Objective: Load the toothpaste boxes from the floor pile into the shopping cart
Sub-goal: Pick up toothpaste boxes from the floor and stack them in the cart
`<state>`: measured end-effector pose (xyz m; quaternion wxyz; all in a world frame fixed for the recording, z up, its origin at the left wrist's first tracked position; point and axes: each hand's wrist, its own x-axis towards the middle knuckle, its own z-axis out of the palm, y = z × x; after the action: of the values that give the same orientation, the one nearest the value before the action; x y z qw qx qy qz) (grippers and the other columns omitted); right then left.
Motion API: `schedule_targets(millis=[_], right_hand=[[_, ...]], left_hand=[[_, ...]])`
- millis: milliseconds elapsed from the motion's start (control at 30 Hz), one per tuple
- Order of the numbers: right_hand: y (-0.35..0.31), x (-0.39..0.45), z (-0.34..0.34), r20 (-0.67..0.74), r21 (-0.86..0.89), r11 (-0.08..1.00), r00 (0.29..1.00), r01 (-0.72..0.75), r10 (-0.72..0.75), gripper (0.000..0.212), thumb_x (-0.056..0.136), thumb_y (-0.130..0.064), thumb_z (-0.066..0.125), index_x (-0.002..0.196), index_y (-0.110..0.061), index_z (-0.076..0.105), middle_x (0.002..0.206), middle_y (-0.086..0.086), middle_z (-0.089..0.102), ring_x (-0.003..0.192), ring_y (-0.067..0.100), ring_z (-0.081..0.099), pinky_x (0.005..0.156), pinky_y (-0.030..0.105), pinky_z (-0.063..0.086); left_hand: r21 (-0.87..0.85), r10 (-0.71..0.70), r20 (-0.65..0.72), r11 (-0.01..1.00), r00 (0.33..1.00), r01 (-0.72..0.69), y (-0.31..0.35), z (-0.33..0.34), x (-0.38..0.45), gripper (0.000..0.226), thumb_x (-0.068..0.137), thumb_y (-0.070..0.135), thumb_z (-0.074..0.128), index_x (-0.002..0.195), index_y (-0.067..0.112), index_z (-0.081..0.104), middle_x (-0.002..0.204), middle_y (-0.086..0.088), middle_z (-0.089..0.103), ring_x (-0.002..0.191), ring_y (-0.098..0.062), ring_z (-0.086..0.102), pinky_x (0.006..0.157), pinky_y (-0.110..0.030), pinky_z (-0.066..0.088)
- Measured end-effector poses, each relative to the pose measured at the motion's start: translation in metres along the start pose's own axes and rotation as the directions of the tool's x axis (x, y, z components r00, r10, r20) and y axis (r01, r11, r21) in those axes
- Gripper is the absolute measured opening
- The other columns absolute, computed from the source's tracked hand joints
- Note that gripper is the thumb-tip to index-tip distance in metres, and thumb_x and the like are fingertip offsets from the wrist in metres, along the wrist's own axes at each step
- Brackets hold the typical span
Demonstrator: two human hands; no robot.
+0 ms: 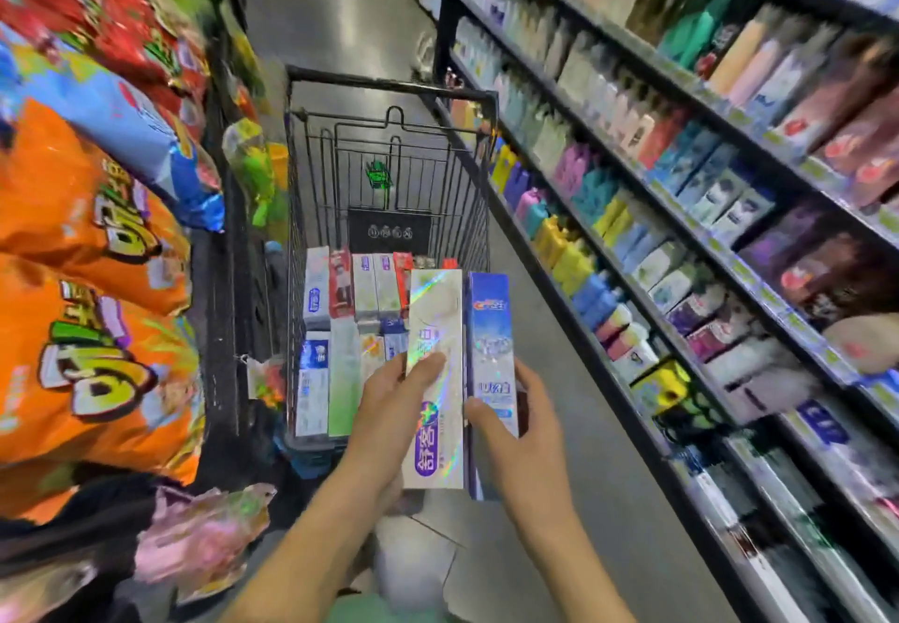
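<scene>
The left hand (389,408) grips a silver box (434,369) and the right hand (523,428) a blue box (491,345), held lengthwise over the cart (389,87), likely to match the boxes (350,326) already lying in rows inside.

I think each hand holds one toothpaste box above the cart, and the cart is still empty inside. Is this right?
Not quite. The head view shows the cart is not empty: several toothpaste boxes already lie in its basket. The rest holds: the left hand holds the holographic white box and the right hand holds the blue box above the cart.
</scene>
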<state>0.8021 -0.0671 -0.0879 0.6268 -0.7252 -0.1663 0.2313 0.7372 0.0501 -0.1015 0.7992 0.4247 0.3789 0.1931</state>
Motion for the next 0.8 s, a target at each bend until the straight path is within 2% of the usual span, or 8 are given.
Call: schedule_targets(millis=[100, 233, 367, 533, 633, 700, 800], right_hand=[[0.005, 0.028, 0.018, 0.004, -0.04, 0.999, 1.0, -0.025, 0.025, 0.048, 0.09, 0.003, 0.067, 0.13, -0.021, 0.057, 0.105, -0.013, 0.075, 0.094, 0.002, 0.07, 0.076, 0.014, 0.053], [0.014, 0.065, 0.031, 0.018, -0.078, 0.995, 0.998, -0.058, 0.06, 0.047, 0.09, 0.001, 0.068, 0.129, -0.022, 0.056, 0.101, -0.016, 0.075, 0.094, 0.003, 0.071, 0.081, 0.02, 0.054], [0.025, 0.104, 0.035, 0.072, -0.097, 0.99, 0.991, -0.107, 0.114, 0.048, 0.091, -0.004, 0.07, 0.132, -0.024, 0.056, 0.114, -0.01, 0.073, 0.105, 0.008, 0.07, 0.093, 0.034, 0.055], [0.03, 0.17, 0.016, 0.123, -0.098, 0.988, 0.984, -0.121, 0.133, 0.046, 0.092, -0.005, 0.069, 0.131, -0.027, 0.056, 0.111, -0.014, 0.073, 0.102, 0.005, 0.069, 0.087, 0.026, 0.057], [0.028, 0.229, -0.006, 0.132, -0.084, 0.989, 0.983, -0.118, 0.129, 0.047, 0.092, -0.004, 0.069, 0.13, -0.028, 0.055, 0.113, -0.013, 0.071, 0.1, -0.001, 0.067, 0.081, 0.012, 0.051], [0.031, 0.273, -0.019, 0.122, -0.083, 0.991, 0.985, -0.109, 0.119, 0.048, 0.092, -0.003, 0.069, 0.13, -0.029, 0.054, 0.118, -0.015, 0.068, 0.1, -0.007, 0.065, 0.08, 0.008, 0.048], [0.043, 0.33, -0.037, 0.135, -0.079, 0.989, 0.982, -0.123, 0.133, 0.05, 0.092, -0.003, 0.068, 0.132, -0.027, 0.052, 0.12, -0.017, 0.065, 0.1, -0.009, 0.064, 0.081, 0.007, 0.047]], left_hand=[[-0.029, -0.015, -0.008, 0.999, 1.0, 0.015, 0.01, -0.011, 0.026, 0.018, 0.099, 0.022, 0.061, 0.113, 0.017, 0.07, 0.101, -0.01, 0.078, 0.091, -0.028, 0.076, 0.075, -0.037, 0.058], [-0.044, -0.063, -0.087, 0.997, 0.994, 0.059, 0.013, -0.02, 0.061, 0.021, 0.098, 0.023, 0.063, 0.116, 0.017, 0.07, 0.107, -0.01, 0.077, 0.098, -0.031, 0.074, 0.088, -0.045, 0.057], [-0.074, -0.118, -0.127, 0.991, 0.985, 0.109, 0.012, -0.016, 0.096, 0.022, 0.098, 0.023, 0.064, 0.117, 0.013, 0.069, 0.105, -0.014, 0.077, 0.097, -0.035, 0.073, 0.087, -0.048, 0.059], [0.008, -0.109, -0.147, 0.994, 0.983, 0.111, 0.016, 0.018, 0.15, 0.027, 0.09, 0.026, 0.075, 0.114, 0.019, 0.069, 0.103, -0.007, 0.078, 0.093, -0.027, 0.076, 0.087, -0.047, 0.06], [0.137, -0.05, -0.186, 0.988, 0.981, 0.077, 0.016, 0.048, 0.192, 0.036, 0.08, 0.033, 0.084, 0.111, 0.025, 0.067, 0.094, 0.009, 0.078, 0.085, -0.009, 0.074, 0.077, -0.031, 0.058], [0.22, -0.024, -0.221, 0.973, 0.975, 0.074, 0.017, 0.068, 0.221, 0.033, 0.079, 0.031, 0.085, 0.106, 0.029, 0.066, 0.089, 0.016, 0.076, 0.082, -0.003, 0.072, 0.072, -0.024, 0.055], [0.285, 0.026, -0.268, 0.957, 0.963, 0.053, 0.019, 0.097, 0.265, 0.032, 0.08, 0.027, 0.084, 0.105, 0.032, 0.065, 0.095, 0.014, 0.076, 0.084, -0.002, 0.071, 0.08, -0.027, 0.055]])
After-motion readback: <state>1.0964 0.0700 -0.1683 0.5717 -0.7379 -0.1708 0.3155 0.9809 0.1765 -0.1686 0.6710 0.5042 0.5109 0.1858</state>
